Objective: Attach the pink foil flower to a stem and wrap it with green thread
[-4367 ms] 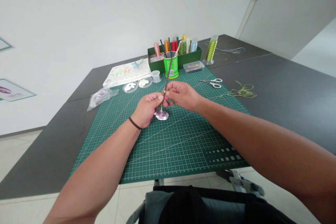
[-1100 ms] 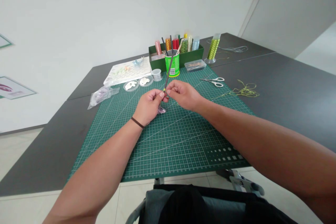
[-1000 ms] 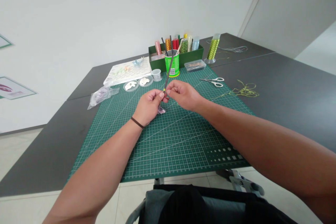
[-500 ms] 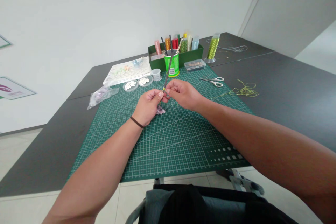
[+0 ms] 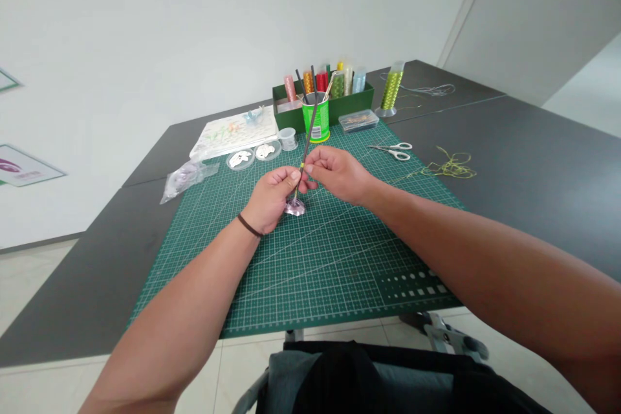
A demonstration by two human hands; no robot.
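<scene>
Between the thumb and fingers of my left hand (image 5: 272,197) is a thin dark stem (image 5: 312,126), tilted with its upper end leaning away. A pale lilac flower (image 5: 295,207) hangs at its lower end, close above the mat. Yellow-green thread (image 5: 302,166) is wound around the stem just above my left fingertips. My right hand (image 5: 334,171) is closed in a pinch right at this winding. The thread between its fingertips is too fine to see clearly, but a strand trails from the right hand's side to a loose tangle of yellow-green thread (image 5: 449,165).
A green cutting mat (image 5: 310,272) covers the dark table (image 5: 533,162). Scissors (image 5: 398,151) lie beyond my right hand. Behind stand a green can (image 5: 316,123), a green box (image 5: 356,101) of thread spools and a yellow-green spool (image 5: 391,89). Left are small dishes (image 5: 241,158) and a plastic bag (image 5: 187,178).
The flower has turned a little and shows more of its petals below my left hand. Both hands keep nearly the same place and grip; the view has shifted slightly.
</scene>
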